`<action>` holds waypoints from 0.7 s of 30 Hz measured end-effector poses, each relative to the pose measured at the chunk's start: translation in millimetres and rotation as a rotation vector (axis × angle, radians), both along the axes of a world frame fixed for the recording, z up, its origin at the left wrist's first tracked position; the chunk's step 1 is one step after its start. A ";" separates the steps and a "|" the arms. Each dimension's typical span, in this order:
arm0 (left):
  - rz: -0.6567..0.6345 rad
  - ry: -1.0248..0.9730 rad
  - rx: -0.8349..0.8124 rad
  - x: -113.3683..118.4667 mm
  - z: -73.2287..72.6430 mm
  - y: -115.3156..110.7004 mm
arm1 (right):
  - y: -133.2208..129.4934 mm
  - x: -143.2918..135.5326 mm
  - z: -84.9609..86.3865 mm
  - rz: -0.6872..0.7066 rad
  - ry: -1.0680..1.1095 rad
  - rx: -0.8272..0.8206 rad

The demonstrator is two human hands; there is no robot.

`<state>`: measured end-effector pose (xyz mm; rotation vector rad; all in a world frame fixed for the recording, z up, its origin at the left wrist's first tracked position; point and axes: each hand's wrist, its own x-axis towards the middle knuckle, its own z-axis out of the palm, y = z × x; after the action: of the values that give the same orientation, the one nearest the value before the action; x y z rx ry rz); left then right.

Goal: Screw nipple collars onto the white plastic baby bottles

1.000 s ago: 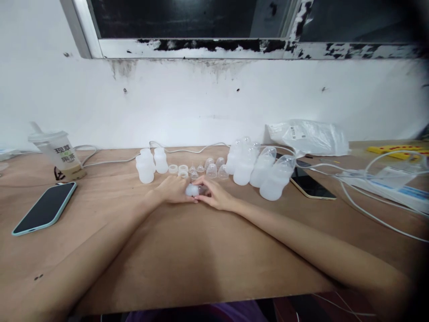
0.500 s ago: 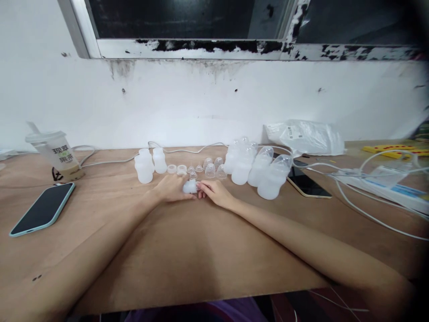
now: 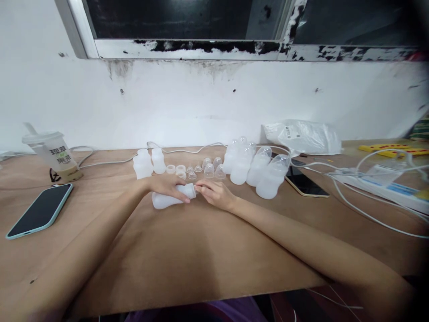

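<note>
Under the left hand (image 3: 170, 184), more bottle (image 3: 163, 201) shows.

Bottle (image 3: 163, 201): midsection was covered by left hand (image 3: 167, 184). Right hand (image 3: 216, 194), at the bottle's mouth: its pinch was too small to read. Power strip (image 3: 389, 187), far right of the bottle: end was cut off. Window (image 3: 184, 18), beyond the bottle: top was cut off.
</note>
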<state>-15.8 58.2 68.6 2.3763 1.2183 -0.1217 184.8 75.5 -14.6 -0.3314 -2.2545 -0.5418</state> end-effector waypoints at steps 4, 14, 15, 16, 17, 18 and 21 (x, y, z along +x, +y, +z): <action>-0.008 -0.127 -0.429 -8.2 4.3 -2.8 | 0.6 1.7 -1.6 0.014 0.045 0.074; 0.318 -0.221 0.545 -34.5 -0.9 25.6 | 2.4 1.9 -3.3 -0.188 -0.036 -0.198; 0.350 -0.206 0.636 -35.6 -1.0 27.4 | 1.4 1.3 -2.6 -0.204 -0.073 -0.222; 0.371 -0.194 0.701 -36.3 -1.4 28.8 | 0.5 0.8 -1.8 -0.216 -0.111 -0.248; 0.383 -0.179 0.744 -36.7 -2.0 29.9 | -0.2 0.4 -1.1 -0.222 -0.149 -0.275; 0.384 -0.154 0.773 -36.7 -3.0 30.6 | -0.7 0.1 -0.3 -0.225 -0.181 -0.302; 0.365 -0.027 0.841 -36.3 -7.0 32.3 | -1.3 -0.4 1.3 -0.221 -0.226 -0.369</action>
<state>-52.1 90.5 61.7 2.7162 1.9375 0.6592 184.4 74.2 -13.3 -0.7445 -2.5534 -0.2801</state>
